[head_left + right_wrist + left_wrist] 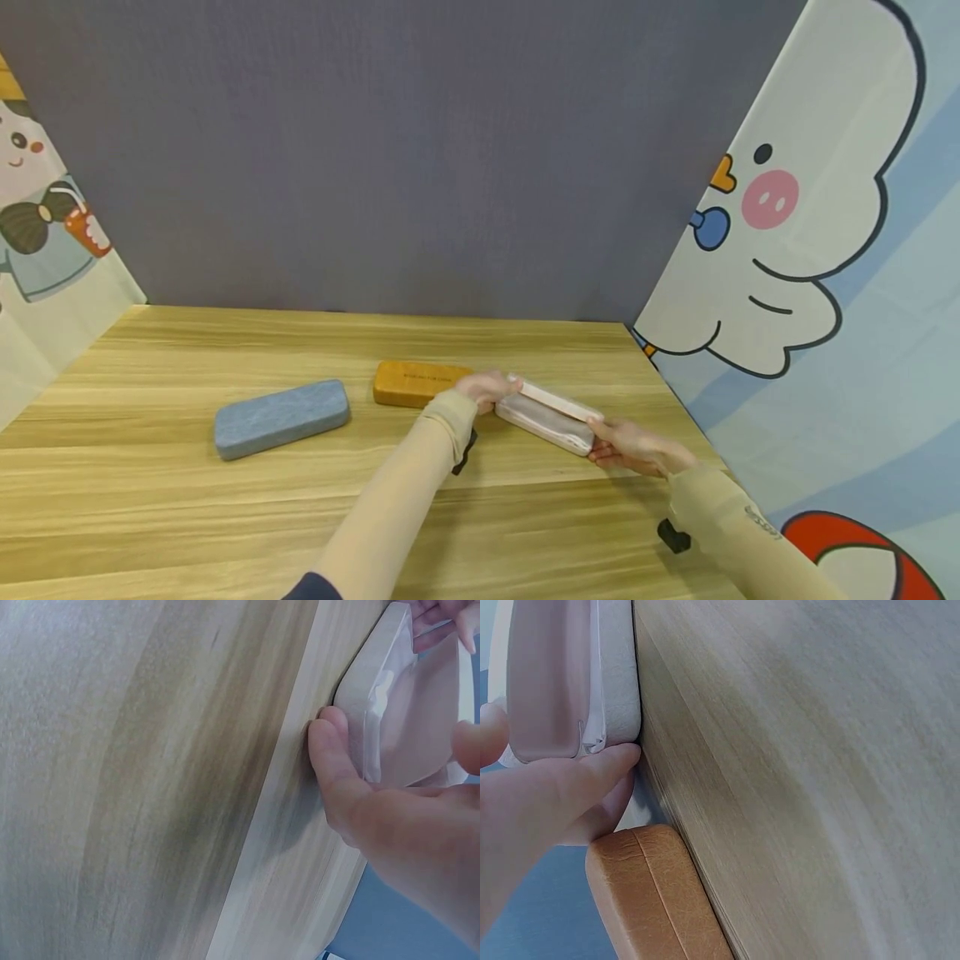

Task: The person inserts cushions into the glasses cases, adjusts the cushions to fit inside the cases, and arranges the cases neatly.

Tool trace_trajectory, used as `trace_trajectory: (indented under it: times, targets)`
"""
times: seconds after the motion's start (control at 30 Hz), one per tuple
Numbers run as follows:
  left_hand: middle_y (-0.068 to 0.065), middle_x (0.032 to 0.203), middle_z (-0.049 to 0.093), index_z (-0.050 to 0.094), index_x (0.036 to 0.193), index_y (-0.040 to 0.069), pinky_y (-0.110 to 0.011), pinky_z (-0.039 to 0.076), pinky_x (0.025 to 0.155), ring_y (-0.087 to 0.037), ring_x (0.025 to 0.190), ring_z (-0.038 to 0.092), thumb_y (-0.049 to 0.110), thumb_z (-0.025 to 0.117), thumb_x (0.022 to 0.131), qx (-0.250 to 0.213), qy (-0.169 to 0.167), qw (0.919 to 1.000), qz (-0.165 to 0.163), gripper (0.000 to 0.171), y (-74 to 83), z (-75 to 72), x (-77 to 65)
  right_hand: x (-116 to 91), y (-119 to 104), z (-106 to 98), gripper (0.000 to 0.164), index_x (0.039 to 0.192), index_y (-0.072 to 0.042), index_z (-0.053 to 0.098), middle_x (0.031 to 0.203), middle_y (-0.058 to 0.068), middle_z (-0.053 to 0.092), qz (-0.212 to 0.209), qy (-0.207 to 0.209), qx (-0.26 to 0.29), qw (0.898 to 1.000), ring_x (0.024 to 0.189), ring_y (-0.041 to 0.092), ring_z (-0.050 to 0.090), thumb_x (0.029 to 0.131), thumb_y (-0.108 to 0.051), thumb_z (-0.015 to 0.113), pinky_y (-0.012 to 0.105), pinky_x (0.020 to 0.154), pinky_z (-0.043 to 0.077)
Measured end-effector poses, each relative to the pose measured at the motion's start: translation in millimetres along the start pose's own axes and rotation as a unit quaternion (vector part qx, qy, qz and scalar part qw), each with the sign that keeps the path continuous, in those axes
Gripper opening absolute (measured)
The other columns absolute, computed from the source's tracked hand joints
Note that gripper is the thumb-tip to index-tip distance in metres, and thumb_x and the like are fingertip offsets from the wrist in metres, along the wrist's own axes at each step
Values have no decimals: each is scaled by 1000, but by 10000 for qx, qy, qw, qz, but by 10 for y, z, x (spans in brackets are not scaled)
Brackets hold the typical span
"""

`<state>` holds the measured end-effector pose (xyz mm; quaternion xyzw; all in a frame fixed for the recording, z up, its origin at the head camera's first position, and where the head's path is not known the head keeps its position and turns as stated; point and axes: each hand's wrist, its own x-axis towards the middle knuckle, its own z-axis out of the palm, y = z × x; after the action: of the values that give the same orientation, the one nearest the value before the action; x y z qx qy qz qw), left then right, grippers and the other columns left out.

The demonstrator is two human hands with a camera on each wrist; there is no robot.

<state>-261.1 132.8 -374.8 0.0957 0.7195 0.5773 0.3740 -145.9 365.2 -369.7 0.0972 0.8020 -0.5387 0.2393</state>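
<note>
A white glasses case (543, 425) with a pale pink lining lies on the table right of the middle, its lid raised and its inside showing. My left hand (486, 389) holds its left end, fingers low against the base and thumb up at the lid, as the left wrist view shows. At the opposite end my right hand (633, 446) grips the case, thumb at the lid's edge and fingertips (330, 739) by the base. An orange-brown glasses case (412, 382) with dark lettering lies closed beside my left hand, which covers its right end in the head view.
Farther left on the wood-grain table (225, 517) lies a closed blue glasses case (281, 418), set at a slant. A grey-purple panel (390, 158) stands along the back edge. Cartoon-printed sheets (840, 333) flank the table on both sides.
</note>
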Motion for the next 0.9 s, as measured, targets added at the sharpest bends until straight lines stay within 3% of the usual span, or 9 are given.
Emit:
trace_trajectory:
  times: [0.37, 0.6, 0.9]
  targets:
    - [-24, 155, 25, 27, 144, -11, -47, 19, 120, -35, 145, 24, 16, 47, 101, -68, -130, 9999, 24, 55, 4, -20, -10, -26, -24, -5, 46, 124, 15, 34, 98, 10, 53, -22, -129, -83, 9999, 88, 14, 57, 105, -27, 35, 27, 84, 54]
    - [-21, 150, 35, 35, 142, -9, -45, 24, 119, -31, 140, 33, 15, 46, 101, 291, -156, 9994, -55, 49, 14, -37, 22, -7, -38, -6, 44, 127, 15, 35, 99, 9, 52, -69, -242, -232, 9994, 88, 14, 55, 106, -24, 32, 27, 83, 53]
    - [-21, 155, 27, 27, 147, -7, -44, 25, 119, -31, 144, 27, 11, 42, 102, 511, -296, 9983, -20, 51, 8, -25, 36, 13, -19, -13, 44, 128, 14, 34, 103, 12, 48, 28, -277, -405, 9988, 92, 17, 52, 106, -24, 33, 31, 87, 50]
